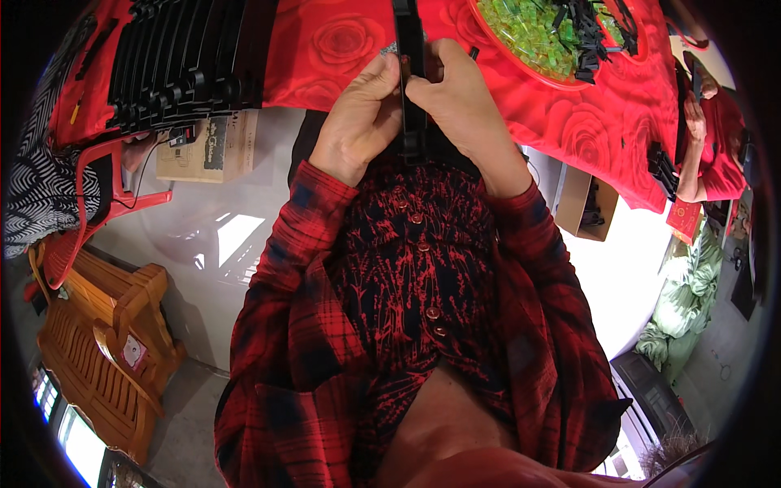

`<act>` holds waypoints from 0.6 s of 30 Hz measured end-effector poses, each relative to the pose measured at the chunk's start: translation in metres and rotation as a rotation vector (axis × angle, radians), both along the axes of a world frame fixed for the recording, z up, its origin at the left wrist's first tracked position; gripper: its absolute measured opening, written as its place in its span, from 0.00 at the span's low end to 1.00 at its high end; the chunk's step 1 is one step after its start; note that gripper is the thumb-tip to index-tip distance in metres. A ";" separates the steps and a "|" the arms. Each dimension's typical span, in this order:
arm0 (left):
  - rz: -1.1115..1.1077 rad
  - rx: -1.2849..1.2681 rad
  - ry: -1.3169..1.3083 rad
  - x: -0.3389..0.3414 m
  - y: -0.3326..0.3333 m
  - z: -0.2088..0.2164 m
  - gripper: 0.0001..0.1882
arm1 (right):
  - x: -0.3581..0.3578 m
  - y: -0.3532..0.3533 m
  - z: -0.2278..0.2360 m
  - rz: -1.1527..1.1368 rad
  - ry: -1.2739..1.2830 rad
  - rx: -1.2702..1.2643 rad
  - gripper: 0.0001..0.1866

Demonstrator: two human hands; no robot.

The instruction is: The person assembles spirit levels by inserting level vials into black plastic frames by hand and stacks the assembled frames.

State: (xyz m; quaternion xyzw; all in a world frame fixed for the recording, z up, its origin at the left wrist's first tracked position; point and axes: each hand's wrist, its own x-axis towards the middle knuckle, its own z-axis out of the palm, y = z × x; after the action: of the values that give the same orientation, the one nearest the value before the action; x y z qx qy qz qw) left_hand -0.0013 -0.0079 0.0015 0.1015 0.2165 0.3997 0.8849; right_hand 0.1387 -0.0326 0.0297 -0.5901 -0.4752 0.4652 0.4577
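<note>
A long, narrow black plastic strip [415, 140] stands upright in the picture, between my hands at the table's near edge. My left hand [358, 122] is closed on its left side, thumb and fingers pinched near the middle. From the other side my right hand [464, 102] grips the strip with curled fingers and the thumb pressed against it. A small grey speckled piece shows by my left fingertips, too little of it to name. Right of my hands, a red round tray [561, 84] holds many small green-yellow translucent pieces [521, 37] and small black pieces [587, 49].
Several similar black strips [175, 61] lie side by side at the table's left on a red rose-patterned cloth [325, 49]. A red plastic chair [77, 220] and a cardboard box [215, 150] are at left. Another person's arm [691, 154] works at far right, above an open carton [582, 203].
</note>
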 end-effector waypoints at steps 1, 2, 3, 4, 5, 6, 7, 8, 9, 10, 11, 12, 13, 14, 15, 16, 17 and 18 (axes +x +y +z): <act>0.015 0.004 0.028 0.004 -0.002 0.001 0.10 | 0.000 0.000 -0.006 -0.039 -0.114 0.054 0.14; 0.030 0.007 0.055 0.006 -0.002 0.001 0.11 | 0.001 0.000 -0.009 -0.078 -0.228 0.107 0.14; 0.028 0.009 0.054 0.006 -0.001 -0.001 0.11 | 0.001 0.000 -0.009 -0.080 -0.229 0.109 0.14; 0.006 0.025 0.049 0.007 0.000 -0.005 0.11 | 0.003 0.000 -0.008 -0.080 -0.250 0.083 0.14; -0.016 0.040 0.044 0.008 0.002 -0.007 0.12 | 0.005 -0.001 -0.008 -0.081 -0.270 0.057 0.14; -0.015 0.041 0.044 0.007 0.004 -0.007 0.12 | 0.007 -0.001 -0.004 -0.081 -0.269 0.059 0.14; -0.037 0.042 -0.012 0.005 0.005 -0.007 0.13 | 0.009 -0.001 0.003 -0.014 -0.143 0.022 0.14; -0.059 0.043 -0.067 0.003 0.007 -0.008 0.13 | 0.011 -0.003 0.010 0.053 -0.017 -0.015 0.14; -0.057 0.044 -0.069 0.001 0.010 -0.007 0.13 | 0.011 -0.004 0.021 0.055 -0.019 -0.014 0.14; -0.079 -0.001 -0.103 -0.001 0.014 -0.007 0.15 | 0.011 -0.007 0.033 0.094 0.095 -0.027 0.15; -0.100 -0.046 -0.137 -0.004 0.016 -0.006 0.17 | 0.011 -0.009 0.038 0.134 0.209 -0.041 0.16; -0.101 -0.046 -0.137 -0.006 0.017 -0.003 0.17 | 0.015 -0.011 0.038 0.134 0.209 -0.040 0.16; -0.143 -0.074 -0.161 -0.008 0.019 0.000 0.19 | 0.018 -0.013 0.037 0.092 0.254 0.004 0.17; -0.184 -0.103 -0.185 -0.009 0.020 0.001 0.21 | 0.020 -0.015 0.037 0.049 0.299 0.048 0.19; -0.204 -0.085 -0.220 -0.009 0.021 0.002 0.25 | 0.019 -0.016 0.037 0.011 0.339 0.050 0.20; -0.201 -0.083 -0.220 -0.009 0.020 0.004 0.25 | 0.019 -0.017 0.038 0.016 0.339 0.050 0.20; -0.163 -0.104 -0.161 -0.008 0.017 0.005 0.25 | 0.019 -0.019 0.038 0.016 0.343 0.047 0.19; -0.128 -0.126 -0.102 -0.007 0.016 0.008 0.25 | 0.021 -0.019 0.039 0.013 0.347 0.044 0.19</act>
State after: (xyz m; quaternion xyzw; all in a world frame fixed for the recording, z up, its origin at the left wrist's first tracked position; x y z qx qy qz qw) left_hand -0.0078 0.0084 0.0096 0.0389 0.1890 0.3328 0.9230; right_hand 0.1592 -0.0521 0.0686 -0.4878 -0.4030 0.5526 0.5424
